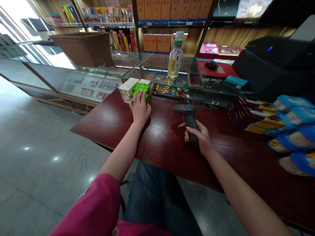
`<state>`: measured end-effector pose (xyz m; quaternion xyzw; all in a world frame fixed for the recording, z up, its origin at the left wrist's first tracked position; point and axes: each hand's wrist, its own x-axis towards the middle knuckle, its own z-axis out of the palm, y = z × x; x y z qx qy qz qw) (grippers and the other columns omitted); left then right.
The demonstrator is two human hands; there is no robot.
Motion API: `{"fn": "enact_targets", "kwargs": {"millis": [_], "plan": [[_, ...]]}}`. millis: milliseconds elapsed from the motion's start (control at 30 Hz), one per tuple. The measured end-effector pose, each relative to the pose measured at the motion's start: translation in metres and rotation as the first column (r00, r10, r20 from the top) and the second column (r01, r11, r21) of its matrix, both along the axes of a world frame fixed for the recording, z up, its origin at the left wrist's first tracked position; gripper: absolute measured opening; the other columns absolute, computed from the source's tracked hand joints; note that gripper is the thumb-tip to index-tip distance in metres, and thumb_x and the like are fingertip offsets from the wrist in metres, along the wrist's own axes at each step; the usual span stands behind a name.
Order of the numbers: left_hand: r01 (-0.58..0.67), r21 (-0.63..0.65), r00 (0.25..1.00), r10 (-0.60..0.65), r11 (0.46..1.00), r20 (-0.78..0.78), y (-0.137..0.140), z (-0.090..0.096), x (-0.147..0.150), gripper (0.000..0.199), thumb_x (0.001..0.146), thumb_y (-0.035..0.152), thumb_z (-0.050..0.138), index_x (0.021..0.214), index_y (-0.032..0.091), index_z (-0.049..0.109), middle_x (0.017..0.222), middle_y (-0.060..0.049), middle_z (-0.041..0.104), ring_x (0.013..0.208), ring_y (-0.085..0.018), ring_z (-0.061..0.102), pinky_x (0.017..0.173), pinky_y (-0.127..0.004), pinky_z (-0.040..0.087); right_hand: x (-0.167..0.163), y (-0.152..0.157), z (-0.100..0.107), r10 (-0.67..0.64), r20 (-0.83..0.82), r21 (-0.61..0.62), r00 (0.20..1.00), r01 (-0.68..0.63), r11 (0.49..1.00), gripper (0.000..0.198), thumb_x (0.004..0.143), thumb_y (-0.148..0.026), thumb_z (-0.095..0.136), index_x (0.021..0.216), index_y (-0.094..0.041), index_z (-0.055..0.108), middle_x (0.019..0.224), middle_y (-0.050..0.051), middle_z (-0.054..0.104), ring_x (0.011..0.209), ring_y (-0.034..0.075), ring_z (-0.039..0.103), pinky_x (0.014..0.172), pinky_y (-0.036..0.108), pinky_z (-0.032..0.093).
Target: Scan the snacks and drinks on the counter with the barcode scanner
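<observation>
My right hand is wrapped round the handle of a black handheld barcode scanner, held above the dark red wooden table with its head turned left. At the table's far edge, my left hand has its fingers over a bright green box, gripping it from the near side. White patterned boxes stand close against the green one on the left and behind. My palm and fingers hide part of the green box's front.
A bottle of yellowish drink stands on the glass counter behind the table. At right are brown-and-yellow packs and blue-lidded tubs. A wicker basket sits at back left, a black mouse at back right.
</observation>
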<state>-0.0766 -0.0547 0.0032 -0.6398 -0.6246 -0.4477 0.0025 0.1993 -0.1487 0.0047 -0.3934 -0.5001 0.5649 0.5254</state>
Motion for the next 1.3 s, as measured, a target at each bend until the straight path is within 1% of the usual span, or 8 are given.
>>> {"fn": "enact_targets", "kwargs": {"millis": [167, 300, 367, 500, 667, 833, 1100, 1300], "plan": [[0.246, -0.043, 0.969, -0.246, 0.968, -0.014, -0.011, 0.012, 0.014, 0.071, 0.094, 0.027, 0.069, 0.162, 0.033, 0.049, 0.169, -0.01, 0.049, 0.161, -0.041, 0.033, 0.128, -0.059, 0.024, 0.011, 0.006, -0.004, -0.039, -0.046, -0.023, 0.998, 0.038, 0.999, 0.024, 0.081, -0.037, 0.078, 0.1, -0.024, 0.069, 0.104, 0.005, 0.077, 0.051, 0.011, 0.052, 0.046, 0.03, 0.048], [0.282, 0.073, 0.905, -0.29, 0.957, 0.312, -0.001, 0.009, 0.015, 0.092, 0.078, 0.038, 0.093, 0.159, 0.031, 0.051, 0.169, -0.012, 0.047, 0.161, -0.041, 0.032, 0.126, -0.05, 0.035, 0.023, 0.008, -0.004, -0.116, -0.034, -0.025, 0.993, 0.115, 0.993, 0.022, 0.081, -0.038, 0.075, 0.097, -0.026, 0.068, 0.103, 0.005, 0.076, 0.053, 0.011, 0.05, 0.047, 0.031, 0.048], [0.368, 0.065, 0.792, -0.35, 0.927, 0.5, 0.007, 0.001, 0.016, 0.089, 0.076, 0.037, 0.095, 0.155, 0.027, 0.054, 0.158, -0.014, 0.057, 0.152, -0.037, 0.047, 0.122, -0.046, 0.043, 0.026, 0.009, -0.003, -0.119, -0.021, -0.023, 0.993, 0.118, 0.993, 0.02, 0.081, -0.039, 0.073, 0.095, -0.026, 0.066, 0.102, 0.005, 0.075, 0.054, 0.011, 0.049, 0.049, 0.031, 0.048], [0.63, -0.022, 0.557, -0.432, 0.776, 0.709, 0.017, -0.017, 0.022, 0.058, 0.075, 0.034, 0.096, 0.125, 0.018, 0.072, 0.125, -0.012, 0.077, 0.123, -0.03, 0.071, 0.111, -0.042, 0.055, 0.026, 0.008, -0.003, -0.088, -0.016, -0.01, 0.996, 0.088, 0.996, 0.021, 0.082, -0.041, 0.073, 0.094, -0.026, 0.064, 0.104, 0.006, 0.075, 0.053, 0.012, 0.049, 0.049, 0.031, 0.049], [0.586, 0.044, 0.357, -0.307, 0.809, 0.882, 0.036, -0.019, 0.037, 0.038, 0.083, 0.037, 0.091, 0.111, 0.019, 0.072, 0.113, -0.008, 0.081, 0.117, -0.025, 0.075, 0.105, -0.038, 0.06, 0.022, 0.006, -0.002, -0.068, -0.056, -0.002, 0.996, 0.068, 0.998, 0.024, 0.08, -0.039, 0.078, 0.095, -0.025, 0.065, 0.102, 0.005, 0.075, 0.051, 0.011, 0.049, 0.045, 0.03, 0.047], [0.62, 0.054, 0.115, -0.159, 0.783, 0.981, 0.058, -0.012, 0.066, 0.028, 0.101, 0.046, 0.072, 0.108, 0.019, 0.072, 0.115, -0.011, 0.081, 0.115, -0.022, 0.077, 0.097, -0.034, 0.064, 0.022, 0.002, 0.001, 0.036, -0.074, -0.027, 0.997, -0.038, 0.999, 0.026, 0.086, -0.044, 0.078, 0.096, -0.022, 0.069, 0.061, -0.003, 0.06, 0.045, 0.013, 0.05, 0.044, 0.029, 0.046], [0.703, 0.09, 0.046, -0.171, 0.705, 0.984, 0.066, -0.017, 0.075, 0.025, 0.095, 0.038, 0.081, 0.11, 0.018, 0.073, 0.112, -0.008, 0.082, 0.109, -0.021, 0.078, 0.101, -0.035, 0.064, 0.023, 0.001, -0.001, 0.018, -0.219, -0.06, 0.976, -0.032, 0.998, 0.025, 0.083, -0.041, 0.08, 0.09, -0.021, 0.067, 0.078, 0.0, 0.066, 0.047, 0.009, 0.048, 0.041, 0.025, 0.046], [0.673, 0.061, 0.069, -0.144, 0.737, 0.987, 0.067, -0.02, 0.076, 0.022, 0.092, 0.036, 0.082, 0.106, 0.02, 0.075, 0.114, -0.01, 0.081, 0.125, -0.031, 0.073, 0.108, -0.052, 0.061, 0.023, 0.0, -0.002, 0.015, -0.283, -0.076, 0.959, -0.038, 0.996, 0.023, 0.08, -0.036, 0.08, 0.09, -0.02, 0.066, 0.077, -0.002, 0.063, 0.044, 0.007, 0.045, 0.038, 0.023, 0.043]]}}
